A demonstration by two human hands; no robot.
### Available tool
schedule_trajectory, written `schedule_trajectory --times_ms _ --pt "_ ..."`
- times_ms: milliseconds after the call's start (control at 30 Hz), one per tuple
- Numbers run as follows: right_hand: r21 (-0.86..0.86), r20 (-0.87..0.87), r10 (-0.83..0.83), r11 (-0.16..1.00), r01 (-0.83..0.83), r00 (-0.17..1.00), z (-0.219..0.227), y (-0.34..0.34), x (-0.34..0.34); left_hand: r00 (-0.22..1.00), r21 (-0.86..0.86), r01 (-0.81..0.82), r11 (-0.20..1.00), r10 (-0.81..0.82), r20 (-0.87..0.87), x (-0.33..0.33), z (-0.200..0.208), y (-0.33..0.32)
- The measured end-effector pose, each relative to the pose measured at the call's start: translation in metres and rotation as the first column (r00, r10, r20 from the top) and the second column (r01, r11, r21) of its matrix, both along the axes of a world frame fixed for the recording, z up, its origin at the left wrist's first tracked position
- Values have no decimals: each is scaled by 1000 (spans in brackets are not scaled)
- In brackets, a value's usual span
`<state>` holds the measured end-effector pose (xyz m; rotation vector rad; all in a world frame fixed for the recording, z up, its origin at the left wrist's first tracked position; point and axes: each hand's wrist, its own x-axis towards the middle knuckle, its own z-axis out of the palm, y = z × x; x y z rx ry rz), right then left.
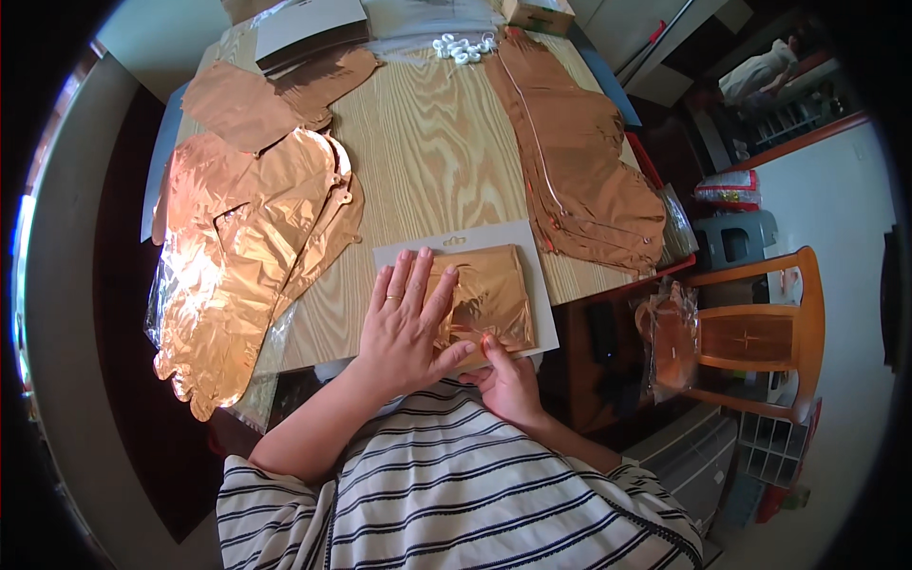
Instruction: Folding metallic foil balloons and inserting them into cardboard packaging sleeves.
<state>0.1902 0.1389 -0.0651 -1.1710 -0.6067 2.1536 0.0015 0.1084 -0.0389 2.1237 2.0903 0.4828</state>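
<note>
At the near edge of the table, in front of me, lies a grey-white backing card (543, 313) with a hang hole at its far side. A copper-gold foil balloon (489, 294), folded into a flat rectangle, rests on the card. My left hand (404, 328) is spread flat over the left part of the card and foil, fingers stretched out and pointing away from me. My right hand (510, 385) pinches the near edge, its thumb on top of the foil and its other fingers mostly hidden below the card.
Flat shiny foil balloons (237, 247) pile up at left, beside a duller stack (579, 161) at right. White ribbon rolls (463, 47), a stack of cards (309, 33) and a small box (539, 15) stand at the far side. A wooden chair (807, 323) is right of the table.
</note>
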Motion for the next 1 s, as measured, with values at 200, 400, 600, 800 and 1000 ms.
schedule_trajectory --times_ms 200,400,600,800,1000 --pt "292 332 -219 949 121 918 -19 20 41 1000 -6 -5 1000 5 -28 2 -1 0" --pt "855 500 -321 36 -517 804 64 71 32 998 9 -17 1000 17 -55 4 -2 -1" --pt "399 827 -352 -181 -899 438 26 85 -12 999 54 8 998 -6 -37 2 -5 0" --pt "343 862 -341 -151 -927 375 18 89 -8 1000 71 -11 997 12 -7 1 -8 -2" --pt "303 870 -378 -95 -948 316 19 87 -6 999 46 3 999 -1 -45 0 -7 0"
